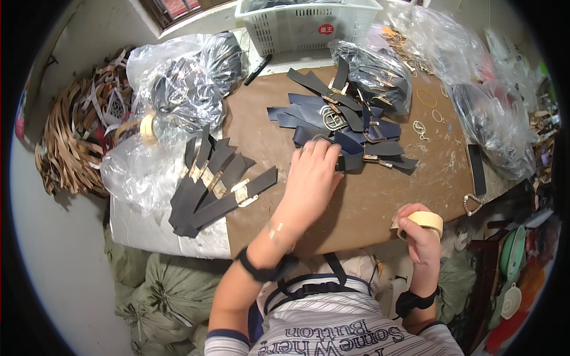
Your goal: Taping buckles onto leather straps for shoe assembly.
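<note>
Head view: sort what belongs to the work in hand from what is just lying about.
In hand: left hand on the pile of dark straps with gold buckles; right hand holding a masking tape roll.
Lying about: white basket, black marker, heart-shaped buckle.

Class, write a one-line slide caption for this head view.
Left hand reaches into dark buckled straps; right hand holds a tape roll.

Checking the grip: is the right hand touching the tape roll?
Touching. The head view shows the right hand with fingers curled around the tape roll, no gap between them.
</note>
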Demonstrator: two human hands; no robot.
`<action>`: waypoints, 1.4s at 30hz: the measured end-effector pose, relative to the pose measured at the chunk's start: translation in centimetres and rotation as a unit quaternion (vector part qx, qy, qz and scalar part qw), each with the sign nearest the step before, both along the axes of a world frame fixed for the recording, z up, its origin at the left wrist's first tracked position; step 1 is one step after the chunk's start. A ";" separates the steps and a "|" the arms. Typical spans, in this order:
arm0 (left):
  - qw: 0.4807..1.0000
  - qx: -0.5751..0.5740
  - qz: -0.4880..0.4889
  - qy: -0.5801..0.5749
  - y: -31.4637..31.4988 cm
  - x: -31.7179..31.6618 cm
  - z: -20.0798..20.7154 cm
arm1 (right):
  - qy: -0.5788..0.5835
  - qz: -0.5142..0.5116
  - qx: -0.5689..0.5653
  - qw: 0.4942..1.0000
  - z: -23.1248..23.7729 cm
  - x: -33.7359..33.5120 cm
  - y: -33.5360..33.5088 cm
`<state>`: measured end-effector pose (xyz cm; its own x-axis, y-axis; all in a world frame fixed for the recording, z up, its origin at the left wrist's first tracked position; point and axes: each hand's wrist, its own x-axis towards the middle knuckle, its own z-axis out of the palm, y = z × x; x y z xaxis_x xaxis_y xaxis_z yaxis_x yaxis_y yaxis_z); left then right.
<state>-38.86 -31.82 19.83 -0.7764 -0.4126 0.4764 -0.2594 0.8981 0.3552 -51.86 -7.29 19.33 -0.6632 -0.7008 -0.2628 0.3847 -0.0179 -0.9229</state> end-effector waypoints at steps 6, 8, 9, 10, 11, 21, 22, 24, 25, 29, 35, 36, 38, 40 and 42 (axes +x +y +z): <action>0.959 0.274 -0.006 -0.077 0.1 -1.6 2.2 | 0.061 0.006 -0.028 0.998 1.0 -0.5 2.9; 0.855 0.517 0.003 0.047 1.7 -0.5 0.4 | 0.052 -0.004 -0.038 0.998 0.8 -0.6 4.0; 0.855 0.517 0.007 0.044 3.2 0.4 0.0 | 0.047 -0.001 -0.051 0.998 1.0 -0.7 4.3; 0.796 0.598 0.027 0.094 4.9 1.0 -0.8 | 0.042 -0.002 -0.044 0.998 1.1 -0.7 4.4; 0.726 0.671 0.049 0.144 6.7 1.8 -1.4 | 0.038 -0.001 -0.040 0.998 1.3 -0.6 4.3; 0.968 0.209 -0.069 -0.119 8.6 6.6 3.7 | 0.137 0.076 0.024 0.987 2.0 2.0 2.9; 0.986 0.139 -0.082 -0.045 7.3 4.7 2.6 | 0.164 0.113 0.037 0.979 1.9 2.3 2.7; 0.988 0.041 -0.071 -0.134 4.9 2.8 0.6 | 0.154 0.124 0.045 0.979 2.3 3.3 1.9; 0.979 0.032 -0.067 -0.192 4.3 2.6 0.2 | 0.144 0.132 0.056 0.979 2.4 3.8 1.6; 0.962 0.152 0.028 -0.226 7.2 3.8 0.2 | 0.168 0.153 0.068 0.972 2.1 5.7 0.3; 0.968 0.205 0.121 -0.085 8.9 5.5 -1.7 | 0.235 0.180 0.029 0.955 -1.2 5.3 -4.8; 0.966 0.208 0.126 -0.084 8.6 5.8 -1.8 | 0.225 0.186 0.083 0.953 -0.9 5.3 -5.2; 0.966 0.247 0.062 -0.040 7.8 6.3 -2.0 | 0.207 0.189 0.141 0.950 -0.6 5.3 -5.6; 0.967 0.243 0.069 -0.036 7.0 7.0 -2.1 | 0.156 0.180 0.141 0.961 -1.3 5.0 -5.5; 0.975 0.207 0.079 -0.031 6.0 7.7 -2.6 | 0.098 0.168 0.127 0.973 -1.4 4.6 -5.7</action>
<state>-31.15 -25.86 17.24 -0.7096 -0.6763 0.1978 -0.4151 0.6281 0.6581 -47.29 -13.04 17.98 -0.4631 -0.8154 -0.3473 0.1466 0.3159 -0.9374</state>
